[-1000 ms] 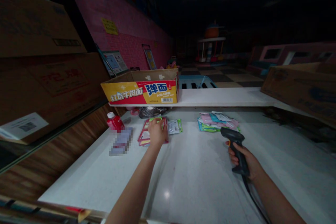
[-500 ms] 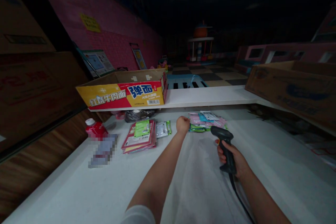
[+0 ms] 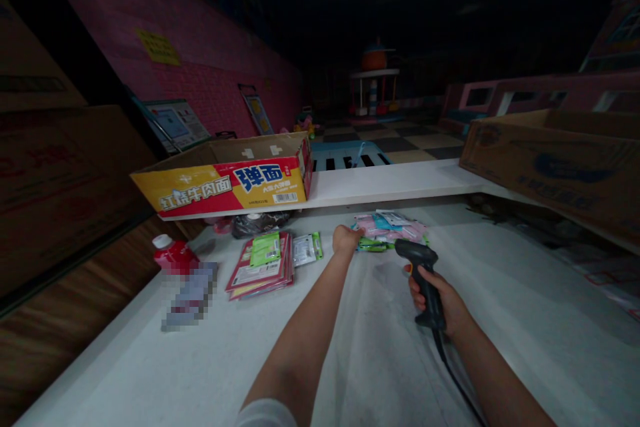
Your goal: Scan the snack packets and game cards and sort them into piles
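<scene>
My right hand [image 3: 440, 303] is wrapped around the handle of a black barcode scanner [image 3: 424, 280], whose cable runs down toward me. The scanner's head points to the left, just in front of a pile of small packets [image 3: 393, 227] in pink, blue, white and green. At the left edge of that pile is my left hand [image 3: 346, 239], its fingers curled and thumb toward the packets. What lies between those fingers is hidden. Left of this hand lies a silver and green packet [image 3: 306, 249], beside a stack of flat red packages [image 3: 260, 277] with a green packet [image 3: 265, 250] on top.
A red bottle with a white cap [image 3: 174, 255] and a blurred flat object [image 3: 191, 297] are on the white table [image 3: 125, 373] at left. Above the back runs a raised white shelf [image 3: 380, 180], bearing a red-yellow carton [image 3: 225, 183] and a brown carton [image 3: 545, 153].
My left thumb now reaches toward the pile's left edge, where the hand was a rounder fist. The right hand still holds the scanner. The whole view has shifted slightly.
</scene>
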### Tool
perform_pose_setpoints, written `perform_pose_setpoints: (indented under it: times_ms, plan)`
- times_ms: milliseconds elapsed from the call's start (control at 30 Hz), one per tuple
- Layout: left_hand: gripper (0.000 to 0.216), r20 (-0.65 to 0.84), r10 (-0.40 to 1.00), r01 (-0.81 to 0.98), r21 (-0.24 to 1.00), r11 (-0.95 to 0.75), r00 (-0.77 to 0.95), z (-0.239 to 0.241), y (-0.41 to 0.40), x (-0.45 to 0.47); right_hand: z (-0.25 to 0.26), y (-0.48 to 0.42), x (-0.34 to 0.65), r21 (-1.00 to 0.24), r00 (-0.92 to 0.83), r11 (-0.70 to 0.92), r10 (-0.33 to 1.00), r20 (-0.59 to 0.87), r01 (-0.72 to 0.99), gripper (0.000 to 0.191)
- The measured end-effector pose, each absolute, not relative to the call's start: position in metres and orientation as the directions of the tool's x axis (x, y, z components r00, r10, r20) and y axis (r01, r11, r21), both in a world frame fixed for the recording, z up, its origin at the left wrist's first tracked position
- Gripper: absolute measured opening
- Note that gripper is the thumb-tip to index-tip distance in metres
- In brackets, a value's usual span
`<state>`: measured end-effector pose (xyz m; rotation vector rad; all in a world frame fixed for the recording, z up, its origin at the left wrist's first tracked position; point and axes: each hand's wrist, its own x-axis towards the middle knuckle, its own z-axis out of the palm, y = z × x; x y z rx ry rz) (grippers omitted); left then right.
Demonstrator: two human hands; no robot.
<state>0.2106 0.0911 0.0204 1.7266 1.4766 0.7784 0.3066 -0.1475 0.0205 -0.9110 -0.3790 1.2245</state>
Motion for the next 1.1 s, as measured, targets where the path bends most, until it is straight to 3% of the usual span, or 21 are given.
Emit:
perform_pose_setpoints:
  times_ms: [100,300,533,633,800,967,1100]
  plan:
    - [0.039,-0.040,0.982,0.511,0.858,-0.063,0.187,0.019,0.088,0.213,0.020,-0.147,0.307,-0.765,0.339,0.061,0.917,-0.211,-0.641,0.041]
    - [0.031,-0.185,0.973,0.285,0.948,0.139,0.141,0.017,0.081,0.223,0.016,-0.146,0.309,-0.755,0.345,0.066,0.913,-0.219,-0.652,0.042]
    - [0.029,-0.238,0.930,0.156,0.967,0.201,0.278,0.024,0.061,0.187,0.017,-0.146,0.309,-0.761,0.340,0.049,0.912,-0.230,-0.647,0.043]
    - [0.029,-0.186,0.931,0.023,0.982,0.188,0.313,0.021,0.045,0.163,0.019,-0.147,0.308,-0.762,0.338,0.044,0.911,-0.234,-0.646,0.042]
    - [0.044,0.001,0.960,-0.378,0.919,0.110,0.281,0.005,0.021,0.131,0.018,-0.149,0.308,-0.759,0.325,0.028,0.913,-0.245,-0.650,0.042]
    - [0.058,-0.013,0.979,-0.437,0.894,0.101,0.201,-0.008,0.017,0.118,0.016,-0.150,0.309,-0.752,0.320,0.027,0.914,-0.248,-0.658,0.042]
    - [0.055,0.059,0.994,-0.381,0.924,-0.018,0.097,-0.012,0.018,0.116,0.015,-0.151,0.310,-0.750,0.327,0.033,0.912,-0.247,-0.661,0.040]
